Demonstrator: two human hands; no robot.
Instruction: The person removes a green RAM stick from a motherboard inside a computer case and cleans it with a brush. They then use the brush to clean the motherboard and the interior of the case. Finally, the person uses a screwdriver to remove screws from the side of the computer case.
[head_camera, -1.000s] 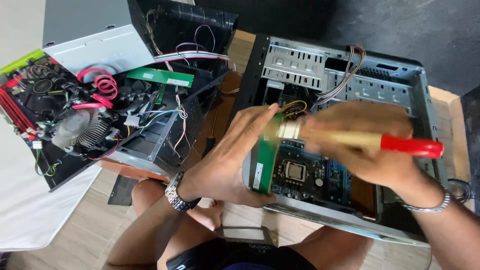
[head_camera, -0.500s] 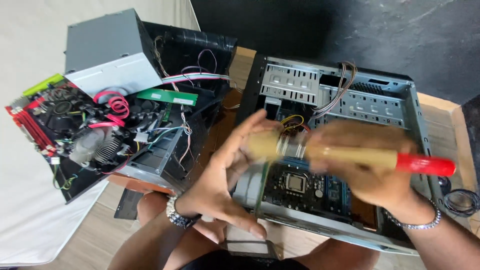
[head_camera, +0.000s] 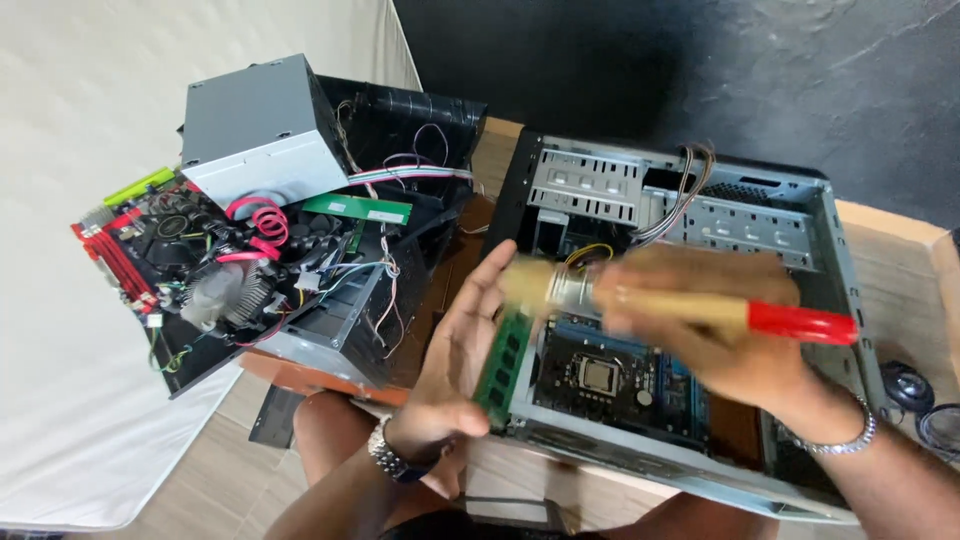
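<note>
My left hand (head_camera: 455, 365) holds a green memory stick (head_camera: 503, 365) upright by its lower end, at the left edge of an open computer case (head_camera: 800, 250). My right hand (head_camera: 720, 330) grips a paintbrush with a wooden shaft and a red handle end (head_camera: 800, 322). Its bristles (head_camera: 527, 283) are blurred, right at the top of the memory stick. Below both hands, inside the case, lies a blue motherboard (head_camera: 600, 375) with a bare processor socket.
To the left sits a second opened case (head_camera: 330, 340) piled with a grey power supply (head_camera: 255, 135), a red-slotted motherboard (head_camera: 125, 250), a cooler fan and loose cables. A wooden table (head_camera: 900, 250) carries everything. Cables lie at the right edge.
The view has tilted up and away. My left hand shifted its hold lower on the memory stick, and the brush keeps sweeping across the stick's top.
</note>
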